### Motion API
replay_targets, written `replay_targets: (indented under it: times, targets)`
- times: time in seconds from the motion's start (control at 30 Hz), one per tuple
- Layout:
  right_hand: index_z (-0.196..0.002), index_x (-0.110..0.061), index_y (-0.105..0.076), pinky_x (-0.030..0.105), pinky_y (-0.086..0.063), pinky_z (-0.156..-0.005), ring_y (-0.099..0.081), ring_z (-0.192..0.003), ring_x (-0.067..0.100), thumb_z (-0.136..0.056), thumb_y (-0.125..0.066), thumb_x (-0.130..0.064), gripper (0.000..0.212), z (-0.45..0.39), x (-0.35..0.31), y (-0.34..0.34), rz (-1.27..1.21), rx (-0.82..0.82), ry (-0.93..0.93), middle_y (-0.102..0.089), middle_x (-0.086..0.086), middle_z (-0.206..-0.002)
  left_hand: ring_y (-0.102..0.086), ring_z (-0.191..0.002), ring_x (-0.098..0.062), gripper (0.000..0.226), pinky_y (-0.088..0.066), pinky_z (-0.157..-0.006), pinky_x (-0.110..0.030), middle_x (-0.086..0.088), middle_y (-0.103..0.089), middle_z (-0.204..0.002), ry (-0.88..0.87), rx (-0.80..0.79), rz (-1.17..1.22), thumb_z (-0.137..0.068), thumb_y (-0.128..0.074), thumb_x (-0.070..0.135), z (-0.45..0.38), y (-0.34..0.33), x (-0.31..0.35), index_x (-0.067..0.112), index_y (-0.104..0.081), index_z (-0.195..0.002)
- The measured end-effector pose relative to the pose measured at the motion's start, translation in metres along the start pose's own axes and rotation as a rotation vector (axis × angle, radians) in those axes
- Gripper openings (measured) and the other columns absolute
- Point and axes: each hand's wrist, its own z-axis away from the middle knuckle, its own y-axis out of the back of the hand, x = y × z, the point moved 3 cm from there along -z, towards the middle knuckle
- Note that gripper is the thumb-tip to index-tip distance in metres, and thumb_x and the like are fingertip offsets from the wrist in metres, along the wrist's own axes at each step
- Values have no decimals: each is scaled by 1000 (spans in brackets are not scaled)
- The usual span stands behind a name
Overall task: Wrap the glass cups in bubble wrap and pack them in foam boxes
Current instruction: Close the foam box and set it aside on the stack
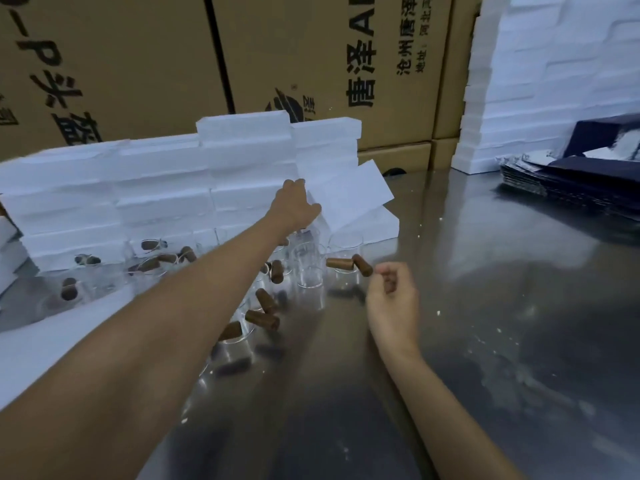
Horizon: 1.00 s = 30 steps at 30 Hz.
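Observation:
Several clear glass cups (309, 278) with brown handles stand and lie on the steel table, in front of a wall of stacked white foam boxes (162, 188). My left hand (294, 206) reaches far forward and grips the edge of a tilted white foam box (349, 195) at the right end of the stack. My right hand (393, 299) hovers over the table near the cups, its fingers curled and holding nothing. A brown handle (349, 265) lies just left of that hand. No bubble wrap is visible.
Large brown cardboard cartons (311, 64) stand behind the table. A tall pile of white foam pieces (540, 81) rises at the back right, with dark flat-folded boxes (581, 174) beside it. A white foam sheet (52, 341) lies at the left. Foam crumbs dot the steel tabletop (502, 323).

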Motion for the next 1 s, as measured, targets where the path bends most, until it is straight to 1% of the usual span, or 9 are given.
replay_targets:
  times: [0.17, 0.23, 0.33, 0.4, 0.53, 0.7, 0.8, 0.87, 1.0]
  targets:
    - [-87, -31, -56, 38, -50, -85, -59, -88, 16, -88, -55, -14, 16, -4, 0, 1, 33, 37, -11, -62, -6, -88, -39, -131, -36, 59, -40, -104, -40, -21, -37, -142, 14, 73, -37, -94, -61, 28, -18, -22, 1, 3, -38, -143]
    - [-87, -31, -55, 36, -50, -83, -59, -88, 15, -88, -55, -15, 16, -3, 0, 2, 35, 32, -11, -62, -6, -88, -47, -116, -36, 52, -45, -90, -40, -20, -45, -126, -13, 118, 40, -89, -67, 26, -19, -25, 1, 7, -43, -130]
    - [-87, -32, -54, 33, -47, -80, -59, -88, 15, -88, -55, -16, 16, -3, 0, 2, 45, 23, -14, -61, -5, -90, -50, -81, -30, 40, -42, -66, -37, -15, -50, -97, -74, 127, 200, -83, -70, 20, -14, -23, 5, 12, -40, -110]
    - [-85, -33, -53, 31, -45, -76, -58, -87, 13, -89, -54, -17, 17, -4, 0, 2, 59, 11, -19, -61, -5, -91, -48, -73, -26, 30, -40, -59, -33, -12, -52, -91, -94, 149, 294, -84, -67, 16, -8, -17, 10, 13, -43, -102]
    - [-89, -31, -54, 29, -41, -73, -57, -85, 13, -90, -53, -16, 15, -6, 2, 4, 63, 13, -39, -60, -3, -93, -57, -85, -29, 20, -40, -63, -28, -4, -57, -99, -211, 185, 352, -82, -69, 12, 14, 7, 23, 13, -52, -92]
    - [-97, -21, -59, 21, -38, -66, -54, -73, 7, -91, -51, -10, 16, -13, 4, 13, -6, 74, -72, -58, -7, -84, -55, -101, -19, 21, -50, -79, -32, 5, -56, -101, -399, 230, 319, -80, -73, 13, 77, 58, 36, 15, -54, -89]
    - [-96, -15, -60, 26, -47, -73, -57, -78, 15, -94, -47, -3, 18, -22, 4, 26, -257, 121, -214, -61, 3, -87, -55, -100, -12, 23, -52, -80, -28, 9, -53, -99, -441, 193, 295, -79, -76, 15, 130, 81, 27, 21, -54, -84]
    - [-93, -12, -59, 23, -51, -71, -59, -78, 16, -97, -46, -4, 16, -25, 2, 34, -519, 102, -351, -61, 9, -86, -54, -98, -5, 27, -48, -80, -21, 13, -52, -99, -459, 109, 239, -79, -78, 18, 169, 86, 15, 28, -54, -82]
    - [-90, -11, -58, 23, -50, -77, -61, -81, 16, -101, -40, -13, 21, -22, 3, 47, -813, -6, -460, -61, 6, -88, -45, -103, -4, 30, -36, -80, -9, 19, -47, -103, -564, -6, 32, -80, -76, 14, 240, 76, -6, 30, -50, -84]
